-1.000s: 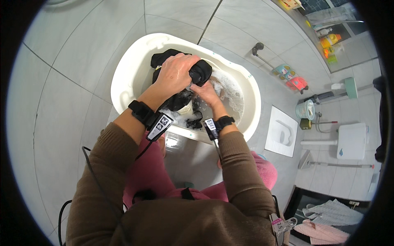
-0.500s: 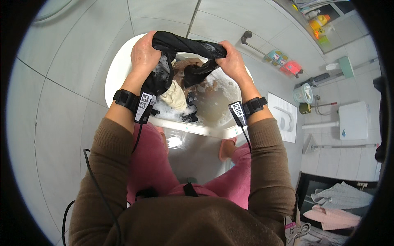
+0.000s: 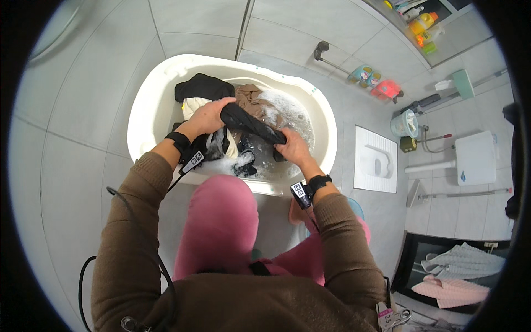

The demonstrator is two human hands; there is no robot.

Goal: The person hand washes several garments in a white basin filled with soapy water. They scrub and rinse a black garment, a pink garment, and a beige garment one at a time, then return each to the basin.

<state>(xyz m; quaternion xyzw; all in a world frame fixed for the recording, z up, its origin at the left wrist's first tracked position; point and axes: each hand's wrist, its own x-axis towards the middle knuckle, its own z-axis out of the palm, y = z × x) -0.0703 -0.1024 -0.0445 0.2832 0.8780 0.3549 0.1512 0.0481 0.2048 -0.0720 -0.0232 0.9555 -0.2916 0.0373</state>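
A white oval plastic tub (image 3: 149, 110) stands on the tiled floor in front of me, holding soapy water and wet clothes. My left hand (image 3: 207, 117) grips one end of a black wet garment (image 3: 250, 124) and my right hand (image 3: 291, 148) grips its other end, so it stretches as a twisted roll just above the suds. Under it lie a brown garment (image 3: 250, 96), another black piece (image 3: 202, 87) and a cream-coloured cloth (image 3: 193, 104). Both wrists wear black bands with small tags.
Grey floor tiles surround the tub. A white squat toilet pan (image 3: 376, 160) lies to the right, with a small green bucket (image 3: 405, 123) and bottles (image 3: 423, 25) beyond it. Folded towels (image 3: 459, 274) sit in a dark tray at lower right. My pink-trousered knees (image 3: 221, 216) are against the tub.
I have lowered the black garment from a spread hold high over the tub to a tight twisted roll near the water. My hands have come closer together.
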